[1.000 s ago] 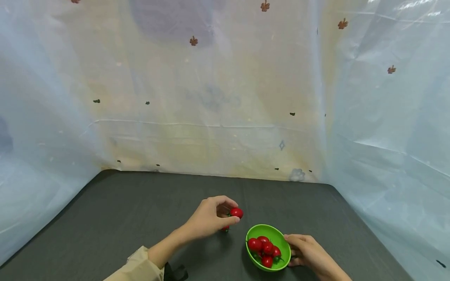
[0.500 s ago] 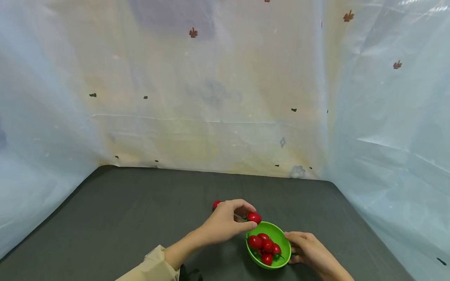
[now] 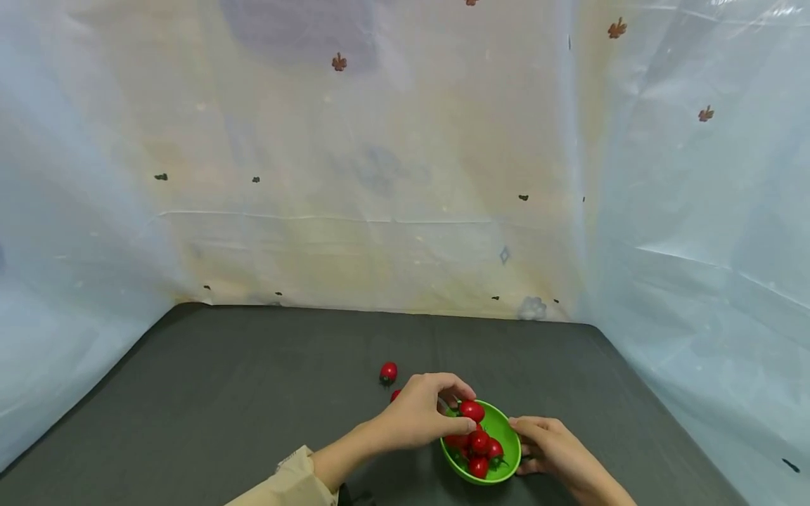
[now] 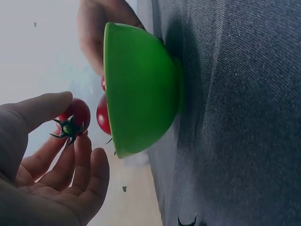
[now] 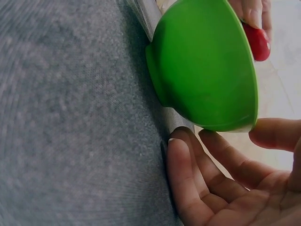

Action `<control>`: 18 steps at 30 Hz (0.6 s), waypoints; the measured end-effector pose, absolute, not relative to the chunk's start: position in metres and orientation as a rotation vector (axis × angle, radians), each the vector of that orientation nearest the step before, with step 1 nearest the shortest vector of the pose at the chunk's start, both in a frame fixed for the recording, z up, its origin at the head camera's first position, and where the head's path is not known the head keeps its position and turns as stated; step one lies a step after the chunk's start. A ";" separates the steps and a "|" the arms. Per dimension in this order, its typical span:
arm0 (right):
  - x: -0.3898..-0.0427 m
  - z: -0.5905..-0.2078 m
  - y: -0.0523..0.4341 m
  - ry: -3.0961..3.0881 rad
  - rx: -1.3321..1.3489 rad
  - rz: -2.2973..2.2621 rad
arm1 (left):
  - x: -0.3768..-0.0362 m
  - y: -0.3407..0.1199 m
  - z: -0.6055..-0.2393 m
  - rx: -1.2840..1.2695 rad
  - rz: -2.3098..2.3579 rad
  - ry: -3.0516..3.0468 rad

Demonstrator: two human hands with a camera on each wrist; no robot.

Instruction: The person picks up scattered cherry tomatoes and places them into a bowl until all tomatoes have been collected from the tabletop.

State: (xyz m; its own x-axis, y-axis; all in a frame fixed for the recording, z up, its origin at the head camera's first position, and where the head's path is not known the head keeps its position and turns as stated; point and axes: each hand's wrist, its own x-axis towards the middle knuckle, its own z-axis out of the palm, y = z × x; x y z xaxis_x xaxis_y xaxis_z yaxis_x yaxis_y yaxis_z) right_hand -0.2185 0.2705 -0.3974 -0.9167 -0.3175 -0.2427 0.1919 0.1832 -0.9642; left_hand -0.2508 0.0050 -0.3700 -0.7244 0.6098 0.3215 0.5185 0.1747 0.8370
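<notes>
In the head view my left hand (image 3: 420, 414) pinches a red cherry tomato (image 3: 471, 410) between thumb and fingers, over the left side of a green bowl (image 3: 504, 425). The left wrist view shows this tomato (image 4: 80, 113) with its green calyx, just outside the bowl's rim line. Several more cherry tomatoes (image 3: 479, 441) lie inside the bowl, partly covered by my left hand. At the bowl's right side my right hand (image 3: 557, 450) holds it, thumb on the rim and fingers against the outer wall (image 5: 202, 66). The bowl stands upright on the dark cloth.
Two cherry tomatoes lie on the dark grey tabletop (image 3: 266, 379) left of the bowl. One tomato (image 3: 389, 372) is in full sight; the other (image 3: 395, 395) is mostly behind my left hand. Pale patterned sheeting (image 3: 380, 267) rises behind the table and along both sides.
My left hand has carried the tomato rightward from beside the bowl to above it. The tomatoes on the table have come into sight behind it. My right hand stays at the bowl.
</notes>
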 end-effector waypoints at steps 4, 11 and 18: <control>-0.219 -0.396 0.270 2.079 -0.122 -1.790 | -0.253 0.011 -0.370 1.179 1.570 2.381; -0.218 -0.398 0.270 2.073 -0.119 -1.787 | -0.256 0.012 -0.370 1.203 1.564 2.369; -0.219 -0.399 0.270 2.073 -0.119 -1.780 | -0.262 -0.006 -0.363 1.151 1.646 2.422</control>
